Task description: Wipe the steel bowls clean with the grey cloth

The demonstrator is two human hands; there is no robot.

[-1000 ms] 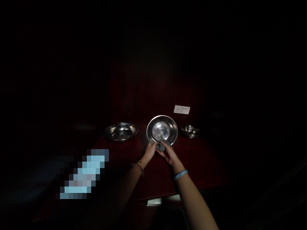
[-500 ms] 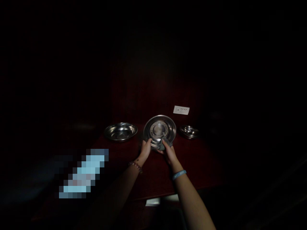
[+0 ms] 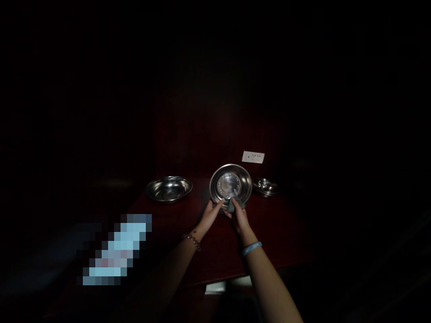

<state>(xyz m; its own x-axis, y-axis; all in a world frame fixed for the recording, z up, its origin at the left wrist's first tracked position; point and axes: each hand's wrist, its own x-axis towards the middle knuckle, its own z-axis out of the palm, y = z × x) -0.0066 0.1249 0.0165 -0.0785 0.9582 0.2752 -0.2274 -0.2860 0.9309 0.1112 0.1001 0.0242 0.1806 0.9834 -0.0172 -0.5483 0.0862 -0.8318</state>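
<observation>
A shiny metal basin [image 3: 230,183] is held up tilted, its inside facing me, above the dark red table. My left hand [image 3: 210,214] grips its lower left rim, thumb over the edge and fingers behind. At the lower right rim my right hand [image 3: 239,216] presses a grey-green cloth [image 3: 238,205] against the metal, thumb on the inner side. The fingers of both hands are partly hidden behind the basin. To the left, a second metal basin [image 3: 169,190] rests on the table.
Small metal bowls [image 3: 266,186], seemingly stacked, stand right of the held basin. A white socket plate [image 3: 253,157] is on the back panel. The table [image 3: 215,260] has its front edge near me. A pixelated bright patch [image 3: 117,251] lies at left. Surroundings are very dark.
The held basin has shifted a little to the right and appears turned, with both hands still on it. My left thumb now lies further over the rim.
</observation>
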